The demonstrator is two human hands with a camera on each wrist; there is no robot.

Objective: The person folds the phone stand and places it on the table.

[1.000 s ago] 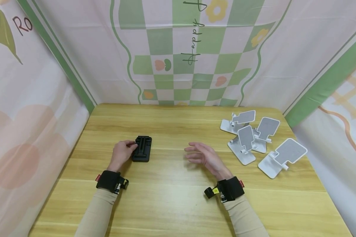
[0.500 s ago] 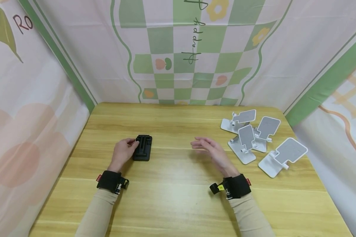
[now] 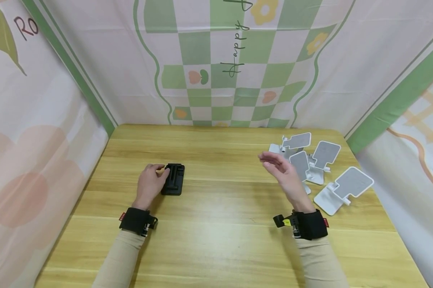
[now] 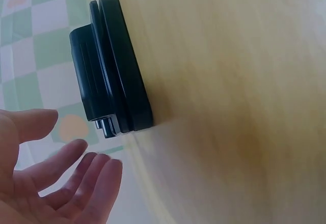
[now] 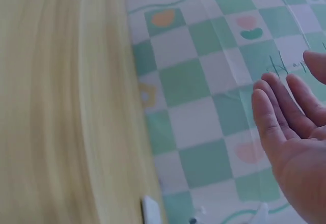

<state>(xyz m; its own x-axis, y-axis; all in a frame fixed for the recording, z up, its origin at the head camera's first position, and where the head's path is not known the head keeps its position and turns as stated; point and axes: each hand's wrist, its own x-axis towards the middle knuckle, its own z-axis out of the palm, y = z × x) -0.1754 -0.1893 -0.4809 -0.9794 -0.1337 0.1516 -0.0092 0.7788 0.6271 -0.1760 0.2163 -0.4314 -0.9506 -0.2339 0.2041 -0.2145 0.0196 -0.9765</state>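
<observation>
A black folded phone stand (image 3: pixel 174 181) lies flat on the left part of the wooden table. Just left of it is my left hand (image 3: pixel 151 185), its fingers loosely bent. In the left wrist view a gap shows between those fingers and the black stand (image 4: pixel 109 66). My right hand (image 3: pixel 285 177) is raised over the table with relaxed fingers, holding nothing. It partly covers one white phone stand (image 3: pixel 300 164) with a grey pad. In the right wrist view the right hand (image 5: pixel 293 127) appears at the right edge, palm visible.
More unfolded white stands are grouped at the table's right, one at the back (image 3: pixel 297 141), one behind (image 3: pixel 326 155) and one nearer the right edge (image 3: pixel 353 183). A checkered curtain (image 3: pixel 221 72) hangs along the table's far edge (image 3: pixel 202 127).
My right hand has moved right and a little away from me, toward the white stands. The left hand has shifted only slightly beside the black stand, which stays in place.
</observation>
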